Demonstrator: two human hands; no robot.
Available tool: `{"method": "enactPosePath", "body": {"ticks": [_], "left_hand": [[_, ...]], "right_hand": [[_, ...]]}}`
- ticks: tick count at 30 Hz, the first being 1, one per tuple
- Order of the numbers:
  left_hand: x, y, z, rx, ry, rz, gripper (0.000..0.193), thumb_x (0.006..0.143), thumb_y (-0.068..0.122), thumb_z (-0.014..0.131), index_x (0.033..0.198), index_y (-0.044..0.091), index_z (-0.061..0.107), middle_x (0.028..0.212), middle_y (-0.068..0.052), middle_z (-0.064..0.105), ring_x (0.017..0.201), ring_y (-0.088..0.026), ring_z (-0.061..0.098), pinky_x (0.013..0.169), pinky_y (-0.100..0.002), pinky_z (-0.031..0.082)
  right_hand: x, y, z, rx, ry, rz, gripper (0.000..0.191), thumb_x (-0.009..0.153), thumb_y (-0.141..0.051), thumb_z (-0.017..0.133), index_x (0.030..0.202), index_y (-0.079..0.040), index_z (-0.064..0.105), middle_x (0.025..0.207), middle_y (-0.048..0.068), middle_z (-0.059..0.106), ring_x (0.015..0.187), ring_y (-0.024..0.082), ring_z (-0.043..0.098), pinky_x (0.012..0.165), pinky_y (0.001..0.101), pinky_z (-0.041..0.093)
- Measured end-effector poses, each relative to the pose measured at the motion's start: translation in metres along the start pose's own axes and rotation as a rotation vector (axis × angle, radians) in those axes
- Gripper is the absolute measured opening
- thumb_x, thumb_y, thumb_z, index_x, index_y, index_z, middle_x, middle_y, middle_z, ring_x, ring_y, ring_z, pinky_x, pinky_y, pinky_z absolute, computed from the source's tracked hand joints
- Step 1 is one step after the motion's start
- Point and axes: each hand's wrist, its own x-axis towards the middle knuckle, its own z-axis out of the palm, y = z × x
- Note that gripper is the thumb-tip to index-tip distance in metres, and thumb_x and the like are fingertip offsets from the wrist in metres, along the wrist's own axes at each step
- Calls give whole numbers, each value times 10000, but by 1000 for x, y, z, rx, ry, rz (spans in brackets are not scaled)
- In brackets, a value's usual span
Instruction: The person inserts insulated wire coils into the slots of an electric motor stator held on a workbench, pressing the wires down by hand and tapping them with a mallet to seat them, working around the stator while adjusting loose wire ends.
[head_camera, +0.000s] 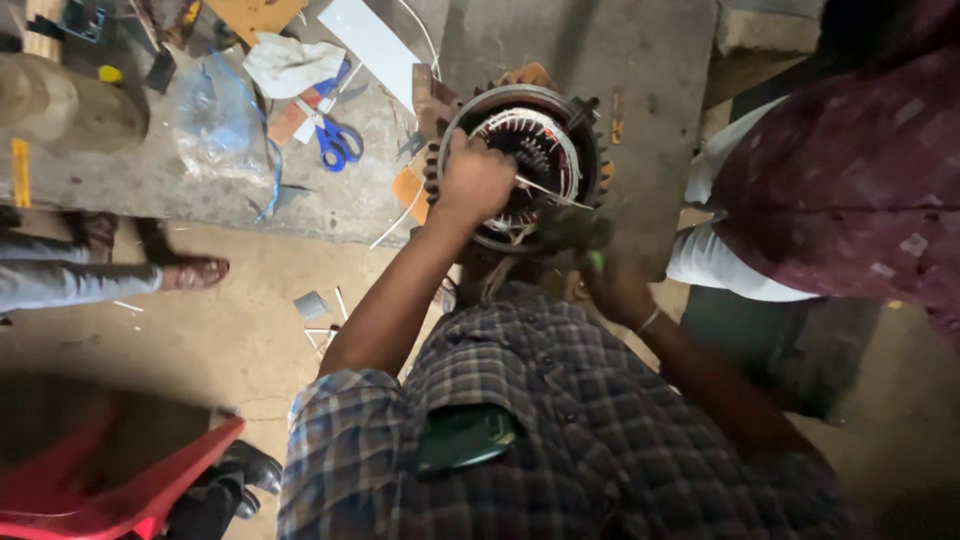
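A round motor stator (520, 160) lies at the edge of a grey concrete worktop (640, 90). The left hand (472, 182) is fisted on its rim; the right hand (612, 285), blurred, seems clamped on a green-handled tool (590, 250). Steadying the rim firmly suits the work. Blue scissors (338, 140) and paper scraps lie nearby; a red chair (110, 480) stands on the dusty floor.

**Both arms reach forward, left hand clenched, right hand low and blurred**

The left arm is bare below a rolled checked sleeve and stretches up and far. The left hand (473, 181) is closed in a fist, knuckles up. The right arm runs near-right to centre, bare, with a thin band at the wrist. The right hand (612, 283) sits lower, blurred, its grip unclear.
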Motion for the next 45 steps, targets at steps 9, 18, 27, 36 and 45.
{"method": "enactPosePath", "body": {"ticks": [9,18,27,36,45], "left_hand": [[0,5,-13,35,67,-44,195,822,293,658,808,131,764,818,-93,745,884,-303,689,934,-539,416],[-43,137,33,-1395,-191,-124,371,969,188,545,1278,61,707,1036,-154,740,891,-279,629,796,-398,497],[-42,200,80,-957,-469,-248,340,961,172,494,1238,27,627,1133,-245,683,1011,-429,653,869,-544,506],[-40,183,71,-694,-342,78,275,926,173,527,1058,-10,684,1026,-243,702,929,-379,682,834,-488,541],[-35,188,74,-726,-175,69,226,855,111,539,976,-23,676,910,-268,696,843,-406,690,820,-514,548]], "right_hand": [[-11,43,20,-269,-232,294,271,1049,-276,570,1056,-36,697,992,235,693,954,406,649,892,526,485],[-13,71,-66,751,32,270,270,1076,-253,584,1237,-39,615,875,169,564,732,320,525,643,416,449],[119,5,-123,-186,80,-112,418,962,-346,691,1214,-21,616,926,227,676,791,393,662,689,482,505],[170,-73,-105,-620,-550,70,548,1058,-514,506,1303,-28,565,866,213,709,746,344,698,631,467,535],[184,-58,-110,-307,-152,80,467,1109,-479,454,1166,-50,630,869,190,693,774,348,671,687,466,511]]}}
